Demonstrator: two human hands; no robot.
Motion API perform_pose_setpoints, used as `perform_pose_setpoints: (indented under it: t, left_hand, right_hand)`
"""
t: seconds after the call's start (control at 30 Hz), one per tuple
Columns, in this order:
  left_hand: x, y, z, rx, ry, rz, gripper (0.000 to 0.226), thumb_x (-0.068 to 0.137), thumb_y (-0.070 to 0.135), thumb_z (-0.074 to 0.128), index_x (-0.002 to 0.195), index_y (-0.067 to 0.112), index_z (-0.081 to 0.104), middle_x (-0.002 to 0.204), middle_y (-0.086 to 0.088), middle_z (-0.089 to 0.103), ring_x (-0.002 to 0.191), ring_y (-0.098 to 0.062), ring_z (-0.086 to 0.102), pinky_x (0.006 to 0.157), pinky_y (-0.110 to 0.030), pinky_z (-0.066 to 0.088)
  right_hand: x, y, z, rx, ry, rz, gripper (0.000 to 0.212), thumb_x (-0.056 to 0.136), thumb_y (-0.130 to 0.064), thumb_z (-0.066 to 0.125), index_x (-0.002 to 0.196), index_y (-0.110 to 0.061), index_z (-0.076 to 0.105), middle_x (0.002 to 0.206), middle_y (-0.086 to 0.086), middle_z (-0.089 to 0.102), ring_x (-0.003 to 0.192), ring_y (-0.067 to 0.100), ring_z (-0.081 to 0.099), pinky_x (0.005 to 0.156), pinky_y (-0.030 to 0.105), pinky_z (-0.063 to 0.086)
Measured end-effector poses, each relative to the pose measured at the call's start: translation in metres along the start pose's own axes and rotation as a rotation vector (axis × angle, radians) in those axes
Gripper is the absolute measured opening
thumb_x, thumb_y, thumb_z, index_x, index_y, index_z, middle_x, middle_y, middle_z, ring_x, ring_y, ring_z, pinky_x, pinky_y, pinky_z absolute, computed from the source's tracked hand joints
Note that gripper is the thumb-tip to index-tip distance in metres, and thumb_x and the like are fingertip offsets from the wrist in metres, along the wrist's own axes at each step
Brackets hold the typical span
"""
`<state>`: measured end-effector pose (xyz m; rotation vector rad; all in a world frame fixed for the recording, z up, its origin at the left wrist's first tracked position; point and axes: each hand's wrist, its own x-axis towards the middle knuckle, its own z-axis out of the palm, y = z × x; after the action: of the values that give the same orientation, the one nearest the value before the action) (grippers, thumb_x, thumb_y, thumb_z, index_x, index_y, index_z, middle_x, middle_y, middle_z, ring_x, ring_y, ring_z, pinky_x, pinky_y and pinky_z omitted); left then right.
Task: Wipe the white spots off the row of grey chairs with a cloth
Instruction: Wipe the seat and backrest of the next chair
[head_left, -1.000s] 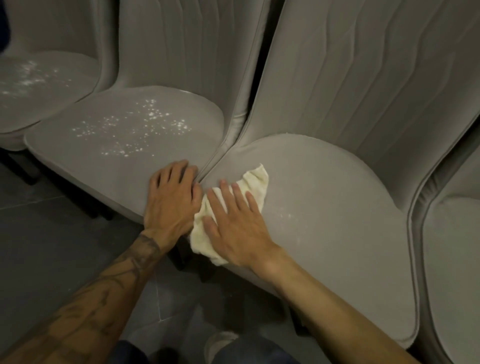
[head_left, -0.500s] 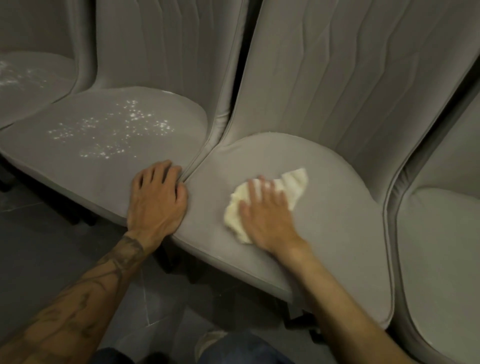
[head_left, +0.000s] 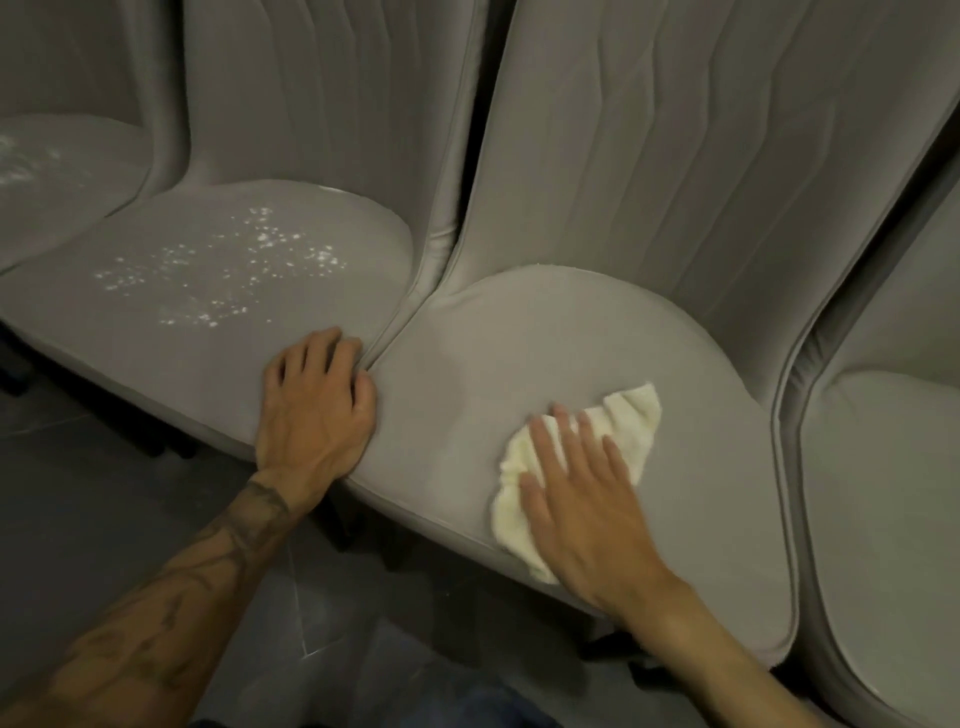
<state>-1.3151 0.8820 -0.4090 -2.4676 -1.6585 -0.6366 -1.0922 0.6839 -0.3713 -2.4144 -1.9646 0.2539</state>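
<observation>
The right hand (head_left: 582, 512), fingers straight and spread, is pressing flat on the cream cloth (head_left: 626, 434) at lower centre, on the middle grey chair (head_left: 519, 374) seat. The left hand (head_left: 314, 402), fingers loosely bent and grasping nothing, is resting at centre left where that seat meets the neighbouring chair (head_left: 156, 338), which is carrying white spots (head_left: 234, 270) at upper left.

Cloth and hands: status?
Right hand flat on cloth, centre chair seat. Left hand rests on spotted chair seat edge. White spots there, not yet wiped. Nothing blocking.
</observation>
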Motion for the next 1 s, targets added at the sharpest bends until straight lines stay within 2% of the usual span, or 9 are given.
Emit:
perform_pose_setpoints:
  t: [0.2, 0.37, 0.53, 0.6, 0.7, 0.77, 0.83, 0.9, 1.0]
  left_hand:
    - [-0.001, -0.002, 0.001, -0.016, -0.015, 0.02, 0.044, 0.101, 0.037, 0.037, 0.135, 0.017, 0.057, 0.145, -0.011, 0.056, 0.131, -0.031, 0.052, 0.107, -0.052, 0.041]
    - [0.0, -0.004, 0.002, -0.019, 0.008, 0.037, 0.044, 0.101, 0.037, 0.037, 0.135, 0.016, 0.057, 0.144, -0.011, 0.056, 0.129, -0.032, 0.052, 0.106, -0.05, 0.04]
    - [-0.001, -0.003, 0.0, -0.03, 0.007, 0.036, 0.044, 0.101, 0.037, 0.037, 0.134, 0.017, 0.057, 0.144, -0.01, 0.056, 0.129, -0.031, 0.052, 0.106, -0.05, 0.04]
    - [-0.001, -0.003, 0.001, -0.026, 0.002, 0.034, 0.044, 0.101, 0.037, 0.036, 0.134, 0.017, 0.057, 0.144, -0.01, 0.056, 0.129, -0.031, 0.052, 0.106, -0.05, 0.04]
    - [0.0, -0.004, 0.002, -0.024, -0.002, 0.027, 0.044, 0.101, 0.038, 0.035, 0.134, 0.017, 0.057, 0.145, -0.01, 0.055, 0.13, -0.031, 0.051, 0.107, -0.051, 0.04]
    - [0.0, -0.005, 0.002, -0.023, -0.001, 0.032, 0.045, 0.102, 0.039, 0.035, 0.135, 0.017, 0.056, 0.145, -0.01, 0.055, 0.129, -0.03, 0.051, 0.107, -0.051, 0.041]
    - [0.001, -0.005, 0.002, -0.015, 0.0, 0.032, 0.044, 0.102, 0.039, 0.035, 0.135, 0.018, 0.056, 0.144, -0.009, 0.054, 0.129, -0.03, 0.051, 0.106, -0.051, 0.041]
    - [0.002, -0.004, 0.0, -0.006, -0.004, 0.024, 0.043, 0.102, 0.038, 0.036, 0.135, 0.018, 0.056, 0.144, -0.009, 0.055, 0.128, -0.03, 0.052, 0.106, -0.051, 0.041]
    - [0.0, -0.002, -0.003, -0.002, -0.02, 0.028, 0.045, 0.102, 0.038, 0.035, 0.137, 0.016, 0.056, 0.146, -0.011, 0.055, 0.129, -0.031, 0.052, 0.106, -0.05, 0.04]
  right_hand:
    - [0.064, -0.086, 0.01, 0.039, 0.063, -0.212, 0.063, 0.11, -0.044, 0.024, 0.165, -0.016, 0.011, 0.173, 0.012, 0.004, 0.16, 0.034, 0.004, 0.13, 0.049, 0.005]
    - [-0.003, -0.001, 0.009, -0.029, 0.117, -0.191, 0.064, 0.107, -0.046, 0.011, 0.165, -0.018, 0.014, 0.173, 0.008, 0.012, 0.161, 0.027, 0.012, 0.128, 0.047, 0.02]
    - [-0.091, 0.098, 0.008, -0.09, 0.141, -0.067, 0.047, 0.105, -0.014, 0.039, 0.146, 0.01, 0.037, 0.158, 0.037, 0.033, 0.146, 0.055, 0.036, 0.109, 0.069, 0.04]
    - [-0.097, 0.099, 0.006, -0.097, 0.096, 0.034, 0.055, 0.11, -0.022, 0.023, 0.149, 0.012, 0.04, 0.159, 0.033, 0.034, 0.146, 0.052, 0.037, 0.111, 0.068, 0.039]
    - [-0.079, 0.065, -0.001, -0.049, 0.131, 0.168, 0.07, 0.105, -0.043, 0.007, 0.158, -0.006, 0.033, 0.166, 0.016, 0.029, 0.154, 0.036, 0.032, 0.121, 0.055, 0.033]
    - [-0.059, 0.038, 0.001, -0.034, 0.081, 0.101, 0.074, 0.101, -0.05, -0.005, 0.164, -0.017, 0.013, 0.173, 0.007, 0.008, 0.161, 0.028, 0.011, 0.129, 0.046, 0.017]
    - [-0.032, 0.013, 0.001, 0.015, 0.046, 0.023, 0.072, 0.1, -0.049, -0.003, 0.165, -0.02, 0.007, 0.173, 0.004, -0.002, 0.161, 0.027, 0.0, 0.131, 0.045, 0.009]
    - [-0.002, -0.01, 0.003, 0.048, 0.07, -0.072, 0.068, 0.104, -0.046, 0.008, 0.164, -0.018, 0.02, 0.173, 0.007, 0.009, 0.161, 0.03, 0.009, 0.13, 0.049, 0.014]
    - [0.054, -0.027, 0.001, 0.067, 0.058, -0.207, 0.061, 0.108, -0.046, 0.014, 0.165, -0.024, 0.016, 0.174, 0.003, 0.007, 0.161, 0.026, 0.005, 0.131, 0.046, 0.008]
